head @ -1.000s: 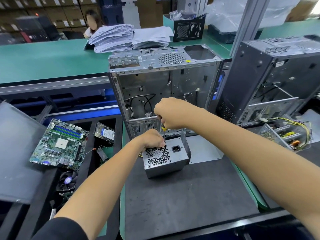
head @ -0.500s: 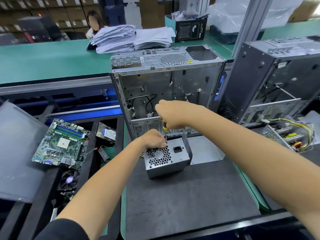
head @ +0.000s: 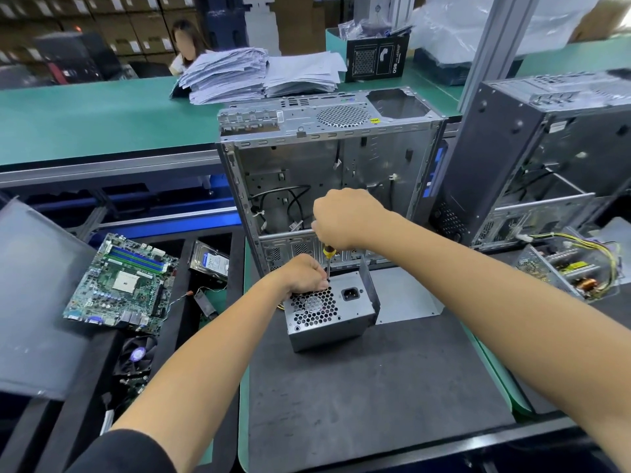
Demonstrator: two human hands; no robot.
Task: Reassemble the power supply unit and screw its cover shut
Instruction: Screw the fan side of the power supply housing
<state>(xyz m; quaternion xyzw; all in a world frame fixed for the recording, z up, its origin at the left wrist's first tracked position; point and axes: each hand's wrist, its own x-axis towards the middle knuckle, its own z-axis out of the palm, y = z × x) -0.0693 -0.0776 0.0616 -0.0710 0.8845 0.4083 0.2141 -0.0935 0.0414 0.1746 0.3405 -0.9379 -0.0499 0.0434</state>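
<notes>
The right hand is gripping the yellow-handled screwdriver upright; the left hand is gripping the grey metal power supply unit. Keeping the tip square should prevent slipping.

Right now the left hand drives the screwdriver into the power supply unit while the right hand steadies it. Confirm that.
The hands are swapped. In the head view the right hand grips the screwdriver, tip down on the power supply unit, while the left hand steadies the unit's top edge.
</notes>
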